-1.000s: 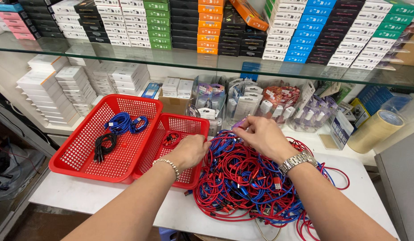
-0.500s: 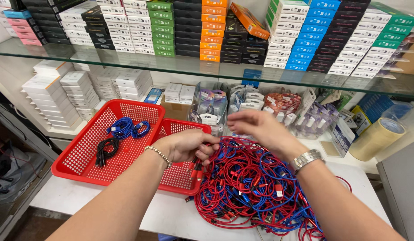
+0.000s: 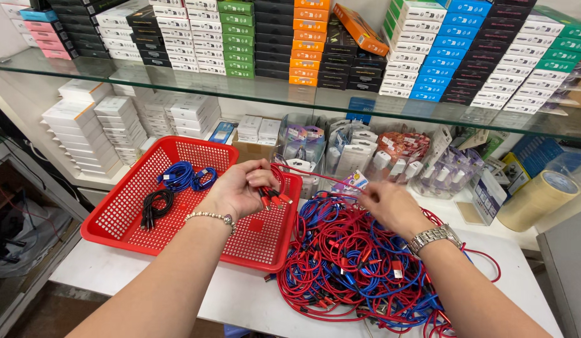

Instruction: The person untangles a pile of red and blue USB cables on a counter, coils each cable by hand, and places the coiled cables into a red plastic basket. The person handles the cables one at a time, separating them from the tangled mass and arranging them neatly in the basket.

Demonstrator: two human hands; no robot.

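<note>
My left hand (image 3: pixel 235 189) hovers over the right part of the red perforated basket (image 3: pixel 124 200), its fingers closed on a coil of red cable (image 3: pixel 275 188). A strand of that red cable stretches right to my right hand (image 3: pixel 385 206), which pinches it above a big tangled pile of red and blue cables (image 3: pixel 359 269) on the white table. In the basket lie a coiled blue cable bundle (image 3: pixel 185 176) and a coiled black cable (image 3: pixel 154 206). I wear a bracelet on the left wrist and a metal watch on the right.
A glass shelf (image 3: pixel 178 81) above carries rows of small coloured boxes. Behind the pile stand clear bins of packaged accessories (image 3: pixel 397 156). White boxes (image 3: pixel 84 128) are stacked at left, and a roll of tan tape (image 3: pixel 538 197) sits at right. The table edge (image 3: pixel 178 294) runs close to me.
The view has shifted down and right. My left hand rose from the basket's right edge with a red cable coil, and my right hand drew the strand out to the right.
</note>
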